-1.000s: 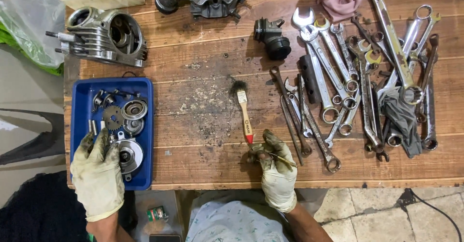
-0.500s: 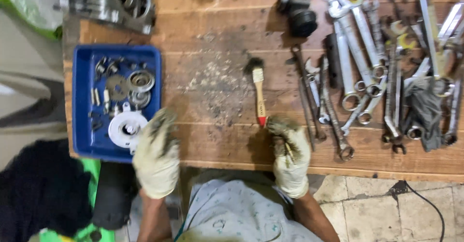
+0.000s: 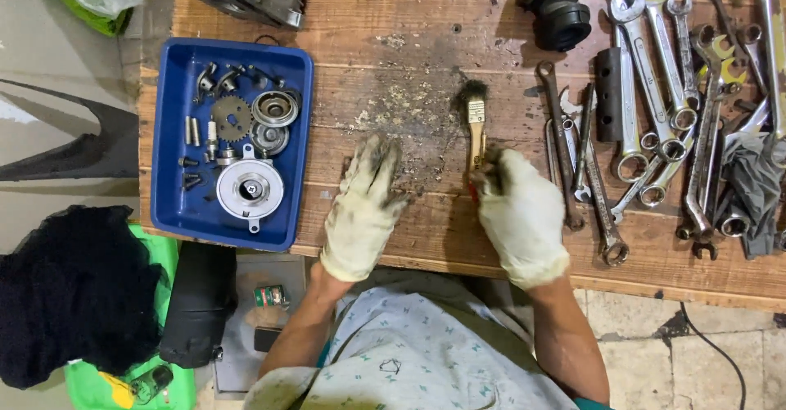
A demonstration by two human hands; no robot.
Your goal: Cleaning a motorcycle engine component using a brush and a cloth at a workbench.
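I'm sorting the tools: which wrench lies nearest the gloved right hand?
The slim dark wrench just right of the brush, its lower end beside the right hand. The shiny wrenches lie farther right, by the grey rag.

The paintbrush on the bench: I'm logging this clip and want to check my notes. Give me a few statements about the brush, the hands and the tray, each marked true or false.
1. The right hand has its fingers on the handle end of the paintbrush. True.
2. The left hand holds a wrench. False: it rests flat on the wooden bench with nothing in it.
3. The blue tray holds a toothed gear among other metal parts. True.
4. The wrenches lie left of the tray. False: they are spread at the right side of the bench.
5. Both hands are bare. False: both wear soiled light gloves.
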